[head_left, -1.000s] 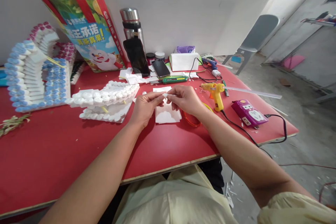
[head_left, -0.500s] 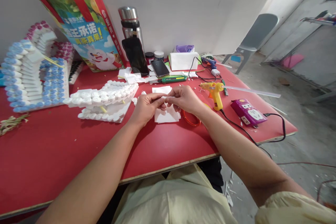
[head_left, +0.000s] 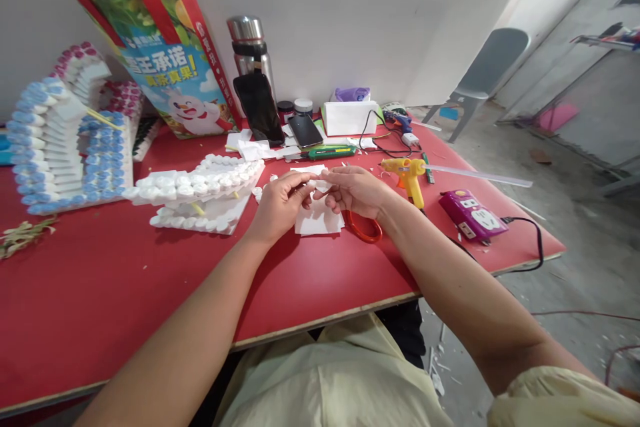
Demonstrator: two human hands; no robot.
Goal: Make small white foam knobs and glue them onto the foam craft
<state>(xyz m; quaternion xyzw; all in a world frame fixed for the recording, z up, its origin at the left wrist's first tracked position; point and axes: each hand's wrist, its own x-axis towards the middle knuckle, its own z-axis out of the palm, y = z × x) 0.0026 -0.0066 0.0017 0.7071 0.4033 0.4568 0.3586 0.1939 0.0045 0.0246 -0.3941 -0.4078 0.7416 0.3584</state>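
My left hand (head_left: 278, 203) and my right hand (head_left: 353, 190) meet over the middle of the red table (head_left: 150, 280). Both pinch a small white foam piece (head_left: 316, 183) between their fingertips. Under them lies a white foam sheet (head_left: 317, 220). An orange scissors handle (head_left: 365, 231) shows just below my right wrist. A white foam model (head_left: 200, 193) edged with round white pieces stands left of my left hand.
A blue-and-white foam model (head_left: 65, 147) stands at far left, a printed shopping bag (head_left: 165, 60) and steel flask (head_left: 249, 47) at the back. Two phones (head_left: 260, 107), a green cutter (head_left: 333, 152), a yellow glue gun (head_left: 410, 177) and a purple power strip (head_left: 467, 213) lie right. A grey chair (head_left: 480, 73) stands beyond.
Both hands have dropped slightly toward the white sheet and the right fingers have flattened over the small piece. Nothing else has moved.
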